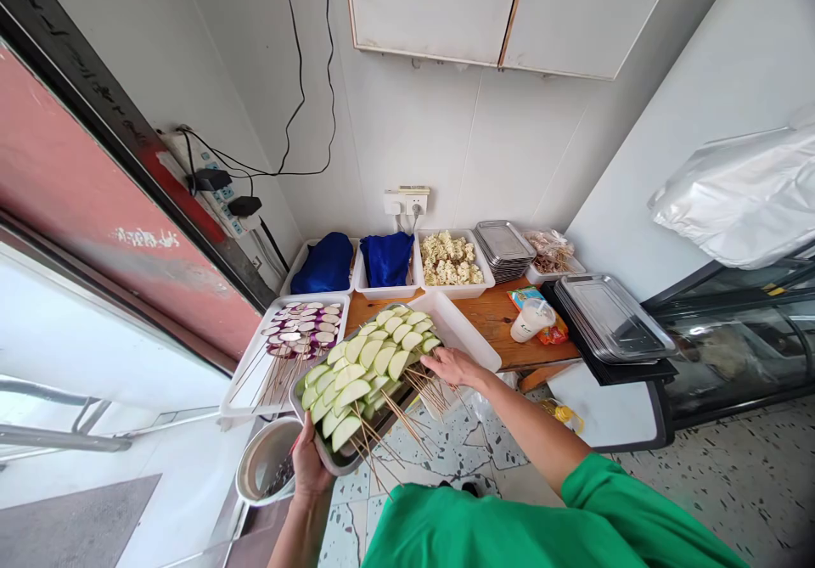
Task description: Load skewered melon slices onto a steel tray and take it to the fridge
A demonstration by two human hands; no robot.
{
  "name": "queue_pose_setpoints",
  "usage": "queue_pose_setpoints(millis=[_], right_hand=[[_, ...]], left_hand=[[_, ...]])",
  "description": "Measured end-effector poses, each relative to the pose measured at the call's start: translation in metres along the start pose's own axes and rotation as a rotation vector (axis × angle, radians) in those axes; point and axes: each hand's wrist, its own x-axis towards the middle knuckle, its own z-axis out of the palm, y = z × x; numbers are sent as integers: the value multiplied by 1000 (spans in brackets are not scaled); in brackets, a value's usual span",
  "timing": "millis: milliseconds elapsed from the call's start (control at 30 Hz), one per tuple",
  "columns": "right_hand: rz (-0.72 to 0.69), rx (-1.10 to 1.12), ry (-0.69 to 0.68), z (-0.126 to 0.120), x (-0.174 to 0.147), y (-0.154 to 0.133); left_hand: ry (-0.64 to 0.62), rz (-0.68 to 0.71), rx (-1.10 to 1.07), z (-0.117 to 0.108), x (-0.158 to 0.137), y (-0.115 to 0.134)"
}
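1. A metal tray [306, 398] loaded with skewered pale green slices [362, 364] is held over the front edge of the bench [497, 317], partly past it.
2. The left hand [309, 466] grips the tray's near corner, fingers wrapped under its rim.
3. The right hand [455, 366] rests on the skewer sticks [426, 390] at the tray's right side, fingers loosely spread and flat.
4. The slices look all skewered; the tray is not set down yet.
5. A white tray of purple-edged skewers [299, 326] sits at the bench's left end.

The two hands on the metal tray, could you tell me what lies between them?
In the head view, skewered green slices lie between left hand and right hand.
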Motion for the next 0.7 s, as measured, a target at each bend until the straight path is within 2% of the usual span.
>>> queue_pose_setpoints(millis=[300, 400, 533, 600, 700], right_hand=[[-16, -136, 213, -15, 0, 19], [-50, -134, 253, -16, 1, 16], [-85, -82, 230, -22, 3, 18], [-53, 1, 227, -31, 5, 26], [78, 193, 250, -45, 12, 48]], left_hand=[[174, 30, 87, 8, 16, -12], [127, 1, 79, 11, 22, -17], [31, -57, 7, 11, 28, -21], [19, -68, -16, 7, 31, -21], [32, -45, -26, 0, 32, -18]])
